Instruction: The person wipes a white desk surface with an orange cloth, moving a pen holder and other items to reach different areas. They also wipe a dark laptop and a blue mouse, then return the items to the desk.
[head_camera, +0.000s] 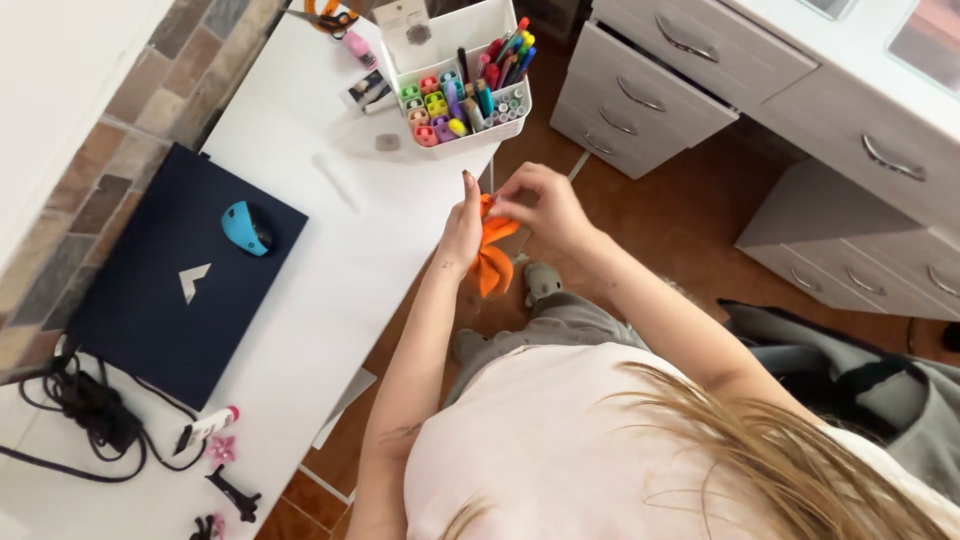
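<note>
white card package with a round dark mark (408, 28), upright in the white organiser box (455, 30) at the desk's far edge | small dark-and-white packet (367, 90) flat just left of that box | closed dark-blue laptop (180, 275), pale chevron emblem, at the desk's left edge, screen hidden

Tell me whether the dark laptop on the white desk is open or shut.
Shut. The laptop lies flat with its lid down, the lid's emblem facing up, and a blue mouse rests on top of it.
</note>
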